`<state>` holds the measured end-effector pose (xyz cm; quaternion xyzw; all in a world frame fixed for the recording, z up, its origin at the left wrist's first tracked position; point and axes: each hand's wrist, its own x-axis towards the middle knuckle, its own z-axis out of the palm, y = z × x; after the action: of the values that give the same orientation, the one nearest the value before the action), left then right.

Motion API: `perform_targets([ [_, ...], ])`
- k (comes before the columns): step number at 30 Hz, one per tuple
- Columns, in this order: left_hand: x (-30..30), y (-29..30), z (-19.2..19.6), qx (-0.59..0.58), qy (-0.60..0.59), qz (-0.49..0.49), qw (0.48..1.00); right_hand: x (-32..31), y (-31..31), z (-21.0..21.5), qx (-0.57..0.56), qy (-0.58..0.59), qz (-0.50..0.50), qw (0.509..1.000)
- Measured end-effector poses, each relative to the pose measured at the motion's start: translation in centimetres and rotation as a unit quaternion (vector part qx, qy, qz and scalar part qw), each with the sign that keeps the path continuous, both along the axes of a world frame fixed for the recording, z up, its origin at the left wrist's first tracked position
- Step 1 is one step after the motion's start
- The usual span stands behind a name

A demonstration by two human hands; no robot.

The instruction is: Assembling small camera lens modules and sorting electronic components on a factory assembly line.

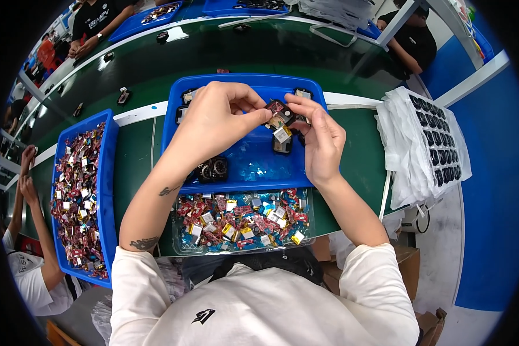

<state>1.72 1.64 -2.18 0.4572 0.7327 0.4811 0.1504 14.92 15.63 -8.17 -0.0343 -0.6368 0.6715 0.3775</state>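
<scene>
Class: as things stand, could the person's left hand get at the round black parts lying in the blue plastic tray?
Probably not at once. The left hand pinches a small red and black assembly together with the right hand; nothing covers the round black parts below it.

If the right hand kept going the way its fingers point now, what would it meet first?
Probably the small circuit part already pinched between both hands; the right hand points left toward it, and just beyond are the left hand's fingers. Depth is unclear.
</scene>
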Motion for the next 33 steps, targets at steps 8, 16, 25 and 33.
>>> perform_targets([
  [8, -0.7, -0.8, 1.3, 0.016, 0.087, 0.056, 0.995, -0.3, 0.4, 1.0, 0.19, 0.061, -0.021, 0.98],
  [16, -0.6, -1.0, 1.4, -0.01, 0.114, -0.019, 0.993, -0.3, 1.4, 1.9, 0.251, -0.043, 0.067, 0.965],
  [25, -1.6, -1.7, 1.3, 0.086, 0.148, 0.067, 0.983, -3.4, 7.0, 4.2, 0.126, -0.174, 0.021, 0.976],
  [33, -2.6, -2.5, 2.4, 0.124, 0.087, 0.077, 0.985, -8.4, 21.8, -4.7, 0.199, -0.315, -0.262, 0.89],
])
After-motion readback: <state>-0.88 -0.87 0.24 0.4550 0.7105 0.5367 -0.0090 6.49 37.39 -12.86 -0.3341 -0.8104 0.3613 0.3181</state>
